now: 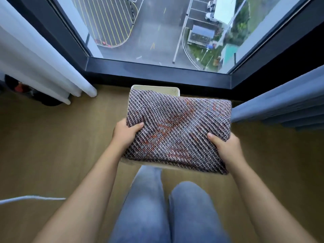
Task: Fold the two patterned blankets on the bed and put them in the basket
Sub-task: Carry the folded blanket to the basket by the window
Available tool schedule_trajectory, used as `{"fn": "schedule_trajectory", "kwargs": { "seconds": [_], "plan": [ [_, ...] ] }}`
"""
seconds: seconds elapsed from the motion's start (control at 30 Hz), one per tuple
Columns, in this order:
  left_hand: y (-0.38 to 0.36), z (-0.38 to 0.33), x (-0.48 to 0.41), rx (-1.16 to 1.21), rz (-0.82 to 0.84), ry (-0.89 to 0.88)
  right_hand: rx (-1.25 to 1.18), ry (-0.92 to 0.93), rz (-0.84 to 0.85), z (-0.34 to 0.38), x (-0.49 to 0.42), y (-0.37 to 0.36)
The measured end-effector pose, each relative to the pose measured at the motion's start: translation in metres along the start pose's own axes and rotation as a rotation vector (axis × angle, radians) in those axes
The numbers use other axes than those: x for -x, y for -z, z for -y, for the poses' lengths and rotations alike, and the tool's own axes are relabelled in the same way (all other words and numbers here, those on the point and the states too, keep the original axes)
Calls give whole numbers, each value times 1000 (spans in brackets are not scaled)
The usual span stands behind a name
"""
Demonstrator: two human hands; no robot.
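The floor [52, 146] is brown wood. A big window [157, 32] looks down on a road. A white curtain [35, 58] hangs on the left and a blue curtain [280, 106] on the right. The left hand [125, 133] and right hand [226, 148] grip the folded blanket [177, 132] by its sides. It hides most of the pale basket [156, 89].

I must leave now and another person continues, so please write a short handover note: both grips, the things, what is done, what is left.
Left grip: holds the folded patterned blanket at its left edge, thumb on top.
Right grip: holds its near right corner.
The blanket is held over the cream basket, hiding the inside.
Done: this blanket is folded.
Left: lower it into the basket. The second blanket is not in view; check it.
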State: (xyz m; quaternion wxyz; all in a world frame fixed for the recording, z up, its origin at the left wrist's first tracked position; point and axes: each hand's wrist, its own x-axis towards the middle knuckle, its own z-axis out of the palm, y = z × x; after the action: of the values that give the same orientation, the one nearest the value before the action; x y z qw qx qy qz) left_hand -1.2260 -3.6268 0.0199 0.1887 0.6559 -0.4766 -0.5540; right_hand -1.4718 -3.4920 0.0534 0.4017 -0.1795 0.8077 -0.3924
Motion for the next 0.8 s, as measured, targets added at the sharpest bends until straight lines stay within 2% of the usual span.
{"fn": "schedule_trajectory", "kwargs": {
  "seconds": [0.2, 0.37, 0.5, 0.67, 0.8],
  "plan": [
    [-21, 0, -137, -35, 2, 25, 71, -60, -17, 7, -123, -62],
    [-63, 46, -252, -11, -41, 12, 151, -55, -62, -31, -242, -118],
    [-117, 91, -333, -13, -141, -105, 166, 58, -175, -72, -325, -160],
    [-181, 124, -415, 16, -73, -112, 132, 181, -353, -109, -395, -179],
    [-181, 167, -455, -89, -97, -71, 204, 115, -262, -143, -433, -208]
  ]
}}
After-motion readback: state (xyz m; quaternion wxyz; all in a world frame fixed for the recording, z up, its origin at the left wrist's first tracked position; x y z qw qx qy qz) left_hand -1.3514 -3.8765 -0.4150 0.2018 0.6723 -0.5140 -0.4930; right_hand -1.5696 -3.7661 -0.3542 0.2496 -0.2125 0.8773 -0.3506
